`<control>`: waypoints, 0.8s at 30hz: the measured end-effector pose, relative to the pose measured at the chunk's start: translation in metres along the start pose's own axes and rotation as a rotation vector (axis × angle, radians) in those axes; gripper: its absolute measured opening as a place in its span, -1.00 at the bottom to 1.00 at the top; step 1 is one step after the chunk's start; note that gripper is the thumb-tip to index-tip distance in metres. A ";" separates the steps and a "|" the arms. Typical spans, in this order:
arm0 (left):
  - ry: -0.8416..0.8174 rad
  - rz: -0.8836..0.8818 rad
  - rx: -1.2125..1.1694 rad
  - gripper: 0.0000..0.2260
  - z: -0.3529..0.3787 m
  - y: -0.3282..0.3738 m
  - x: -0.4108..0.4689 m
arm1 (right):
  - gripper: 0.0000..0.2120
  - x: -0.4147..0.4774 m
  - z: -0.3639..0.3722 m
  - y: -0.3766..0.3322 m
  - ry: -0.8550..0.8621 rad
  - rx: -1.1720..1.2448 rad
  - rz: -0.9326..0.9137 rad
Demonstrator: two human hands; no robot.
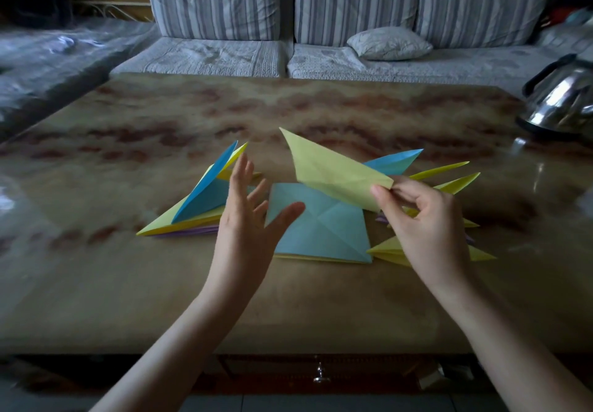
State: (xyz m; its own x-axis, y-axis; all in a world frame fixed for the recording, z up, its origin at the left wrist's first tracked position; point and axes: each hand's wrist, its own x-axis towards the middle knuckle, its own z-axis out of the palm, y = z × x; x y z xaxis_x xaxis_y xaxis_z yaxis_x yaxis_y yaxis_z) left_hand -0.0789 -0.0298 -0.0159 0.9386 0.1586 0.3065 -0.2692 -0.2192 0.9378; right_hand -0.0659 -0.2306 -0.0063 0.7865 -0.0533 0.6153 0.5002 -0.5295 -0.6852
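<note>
Fingers of the right hand (426, 219) pinch the near corner of a folded yellow paper (333, 170), lifted above the blue square sheet (321, 228) on the tabletop (288, 299). Left of that sheet, the left hand (247, 215) hovers with fingers spread, holding nothing. A steel kettle (561, 100) stands far right of the sheet.

Frame centre: flat sheets (321, 231) on the tabletop (128, 283), between left pile (205, 196) and right pile (455, 184).
Above sheets: folded piece (333, 170), in right hand (426, 219).
Right edge: kettle (561, 100).
Top: sofa (208, 55) behind tabletop, cushion (388, 44) on it.
</note>
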 end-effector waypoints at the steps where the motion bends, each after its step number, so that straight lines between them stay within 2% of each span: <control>1: -0.026 -0.081 -0.072 -0.12 0.001 0.003 0.000 | -0.74 0.000 0.000 -0.003 -0.010 -0.005 -0.015; 4: -0.135 -0.265 -0.263 -0.17 0.000 0.008 0.001 | -0.91 -0.004 0.001 -0.012 -0.111 0.016 -0.080; 7: -0.211 -0.242 -0.329 -0.48 0.000 0.012 0.000 | -0.89 -0.007 0.003 -0.017 -0.282 0.130 -0.030; 9: -0.196 -0.220 -0.337 -0.60 0.001 0.015 -0.002 | -0.90 -0.007 0.003 -0.021 -0.322 0.193 -0.002; 13: -0.129 -0.208 -0.337 -0.74 0.002 0.021 -0.003 | -0.96 -0.006 0.004 -0.022 -0.290 0.243 0.051; 17: -0.084 -0.216 -0.338 -0.81 0.002 0.024 -0.002 | -0.83 -0.001 0.006 -0.018 -0.197 0.180 0.075; 19: -0.055 -0.213 -0.332 -0.81 0.001 0.025 -0.002 | -0.82 0.001 0.007 -0.021 -0.187 0.285 0.150; 22: -0.047 -0.206 -0.334 -0.82 0.000 0.027 -0.001 | -0.71 0.002 0.008 -0.026 -0.170 0.577 0.318; 24: -0.059 -0.209 -0.343 -0.82 0.000 0.028 -0.002 | -0.67 0.003 0.009 -0.029 -0.149 0.621 0.363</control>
State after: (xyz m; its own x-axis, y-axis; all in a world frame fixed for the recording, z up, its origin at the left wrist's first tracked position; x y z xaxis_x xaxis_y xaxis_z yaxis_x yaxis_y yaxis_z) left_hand -0.0879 -0.0365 0.0094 0.9888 0.1082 0.1029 -0.1183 0.1479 0.9819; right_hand -0.0748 -0.2080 0.0120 0.9604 0.0047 0.2784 0.2772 0.0791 -0.9575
